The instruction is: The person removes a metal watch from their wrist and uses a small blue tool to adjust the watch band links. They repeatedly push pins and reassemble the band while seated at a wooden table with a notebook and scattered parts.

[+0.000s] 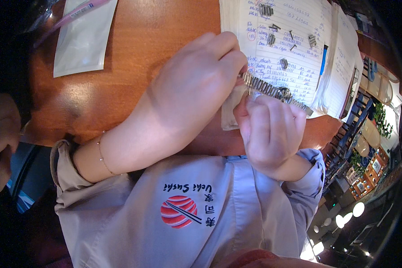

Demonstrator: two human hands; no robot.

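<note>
A metal watch [285, 93] with a link bracelet [263, 87] stretches between my hands, just over the near part of an open notebook [295, 58]. My left hand [210, 67] is closed, its fingertips pinching the bracelet's left end. On the bracelet's near side, my right hand [270, 129] is closed with the fingers curled, and the watch's right part rests along them. Close to the right thumb tip a thin brass-coloured pin or tool tip [249, 90] stands against the links; its other end is hidden.
Loose bracelet links [266, 10] and small dark pins [292, 34] lie on the handwritten pages. A white pouch [82, 42] with a pink pen [73, 17] across it lies on the wooden table [138, 40]. Part of another person [4, 134] shows at far left.
</note>
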